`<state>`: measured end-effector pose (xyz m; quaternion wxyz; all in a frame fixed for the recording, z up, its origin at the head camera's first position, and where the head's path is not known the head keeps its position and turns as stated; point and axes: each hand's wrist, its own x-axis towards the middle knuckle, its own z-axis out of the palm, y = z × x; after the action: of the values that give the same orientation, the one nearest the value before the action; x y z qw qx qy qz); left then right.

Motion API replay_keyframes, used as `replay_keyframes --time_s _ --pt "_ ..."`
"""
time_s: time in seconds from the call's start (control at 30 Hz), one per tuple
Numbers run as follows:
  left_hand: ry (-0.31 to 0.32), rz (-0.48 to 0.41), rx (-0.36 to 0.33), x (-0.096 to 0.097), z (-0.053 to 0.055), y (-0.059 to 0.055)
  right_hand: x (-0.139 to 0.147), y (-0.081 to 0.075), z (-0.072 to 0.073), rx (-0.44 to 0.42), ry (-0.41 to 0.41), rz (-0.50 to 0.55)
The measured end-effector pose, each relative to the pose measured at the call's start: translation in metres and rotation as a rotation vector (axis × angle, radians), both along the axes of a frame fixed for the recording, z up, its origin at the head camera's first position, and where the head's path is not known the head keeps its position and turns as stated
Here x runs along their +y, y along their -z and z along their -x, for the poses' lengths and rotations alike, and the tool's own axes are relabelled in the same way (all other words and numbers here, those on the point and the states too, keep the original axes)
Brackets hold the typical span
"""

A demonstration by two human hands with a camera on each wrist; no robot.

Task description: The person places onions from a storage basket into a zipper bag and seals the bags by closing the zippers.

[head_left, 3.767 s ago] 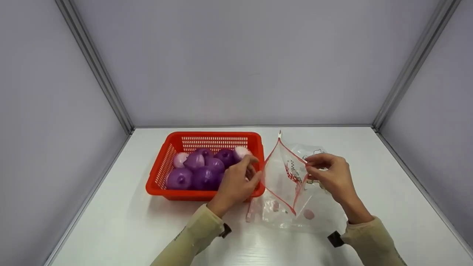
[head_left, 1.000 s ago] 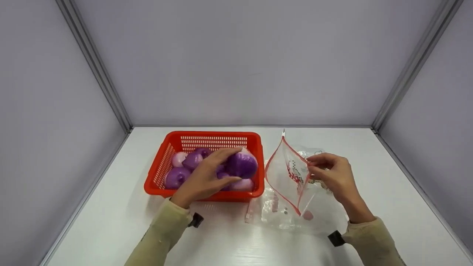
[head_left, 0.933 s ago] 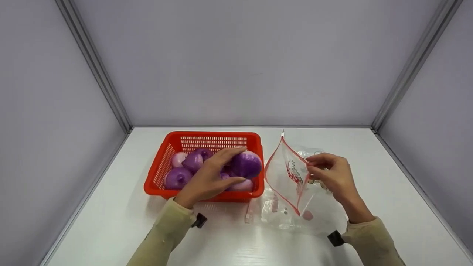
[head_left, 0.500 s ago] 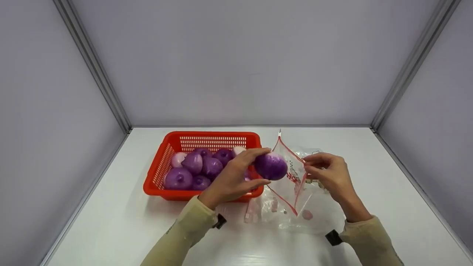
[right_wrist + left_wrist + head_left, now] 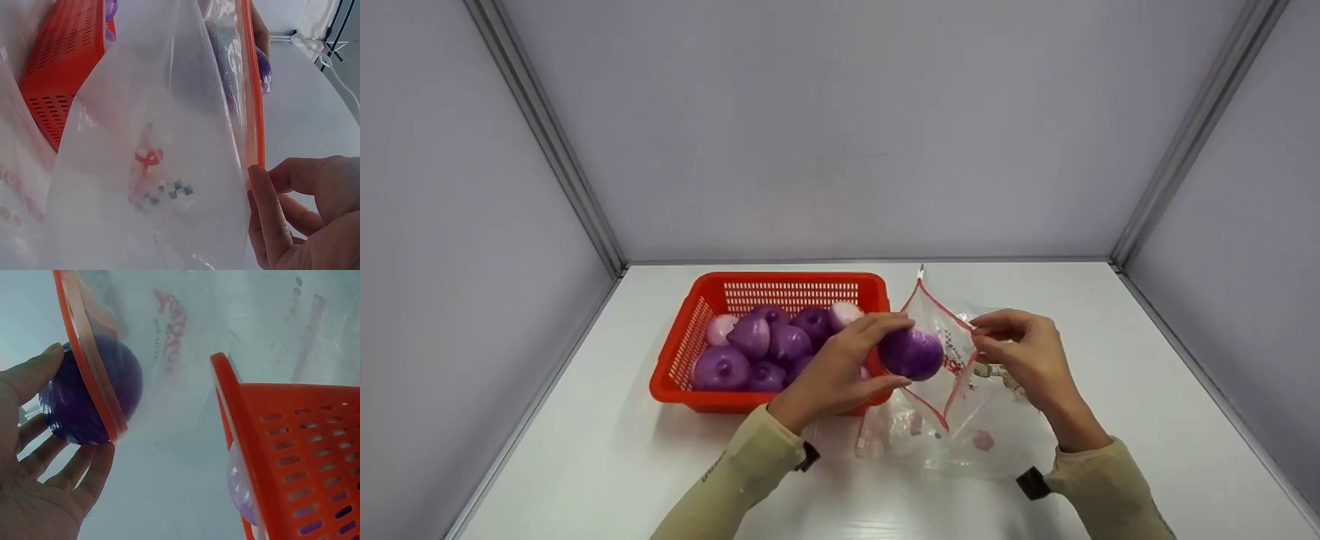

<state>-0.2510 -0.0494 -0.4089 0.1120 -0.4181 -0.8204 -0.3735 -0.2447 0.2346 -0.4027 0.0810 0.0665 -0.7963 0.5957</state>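
On the left half of the desk point(image 5: 600, 427) sits the red basket point(image 5: 705, 399), slotted sides and all, with a heap of onions point(image 5: 722, 369) inside, mostly purple, a pale pink one at its left side and a whitish one near the back right corner. Across the basket's front right comes the left hand point(image 5: 836, 371), out of a tan sleeve point(image 5: 735, 465) with a small black block point(image 5: 808, 456) at the wrist, and it has a purple onion point(image 5: 911, 354) between thumb and fingers! That onion is up off the desk, just right of the basket, right at the mouth of a clear bag point(image 5: 950, 369); the left wrist view shows the bag's red edge crossing it, part of it seen through the film. The mouth gapes in a diamond, white tab point(image 5: 920, 274) at the far corner. Below lies more clear printed plastic point(image 5: 1012, 442), flat on the desk. And at far right, the right hand point(image 5: 1027, 356) pinches the bag's red-edged rim between thumb and fingers, its own tan cuff point(image 5: 1099, 476) behind it.
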Motion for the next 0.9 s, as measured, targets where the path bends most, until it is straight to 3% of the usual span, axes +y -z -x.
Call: replay_keyframes --time_s 0.27,0.4,0.6,0.77,0.9 --pt "-0.010 -0.014 -0.010 -0.006 0.001 0.007 -0.003 -0.001 0.001 0.013 -0.006 0.039" --pt "-0.052 -0.027 -0.032 -0.019 0.001 0.007 -0.004 -0.002 0.002 0.017 -0.007 0.043" --pt "-0.233 -0.004 -0.062 -0.061 0.005 0.010 -0.003 -0.003 0.002 0.028 -0.010 0.055" --pt "-0.405 0.025 -0.163 -0.108 0.009 0.016 -0.001 -0.003 0.002 0.019 -0.004 0.045" --pt "-0.507 0.077 -0.222 -0.142 0.013 0.021 0.000 -0.002 0.003 0.012 0.000 0.034"
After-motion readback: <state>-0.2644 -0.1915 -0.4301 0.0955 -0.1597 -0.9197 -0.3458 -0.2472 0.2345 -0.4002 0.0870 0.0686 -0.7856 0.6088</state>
